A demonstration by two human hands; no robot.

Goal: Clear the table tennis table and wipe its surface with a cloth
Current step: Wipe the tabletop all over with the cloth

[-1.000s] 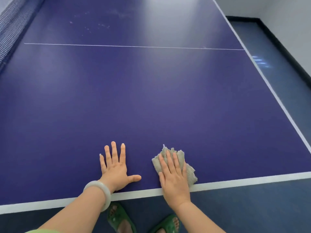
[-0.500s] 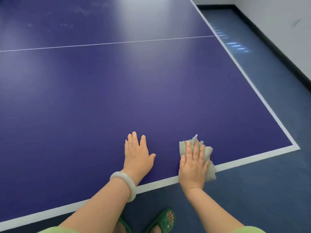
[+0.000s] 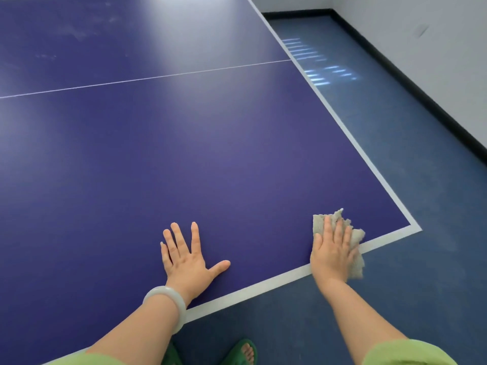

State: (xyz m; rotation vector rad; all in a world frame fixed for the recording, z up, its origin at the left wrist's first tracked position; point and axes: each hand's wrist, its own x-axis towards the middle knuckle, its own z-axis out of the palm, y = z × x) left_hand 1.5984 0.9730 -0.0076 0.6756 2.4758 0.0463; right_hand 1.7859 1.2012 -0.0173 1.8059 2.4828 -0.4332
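Two bare hands work the near right corner of a purple table tennis table (image 3: 210,154). The right hand (image 3: 332,255), fingers (image 3: 338,230) straight and close together, presses a crumpled grey cloth (image 3: 356,237) flat over the white edge line (image 3: 263,284), one end overhanging the rim. The left hand (image 3: 187,259) rests palm-down, fingers spread. Wiping appears under way; the next stroke likely calls for a firm sweep toward the corner. Faint smudges (image 3: 76,32) mark the far half.
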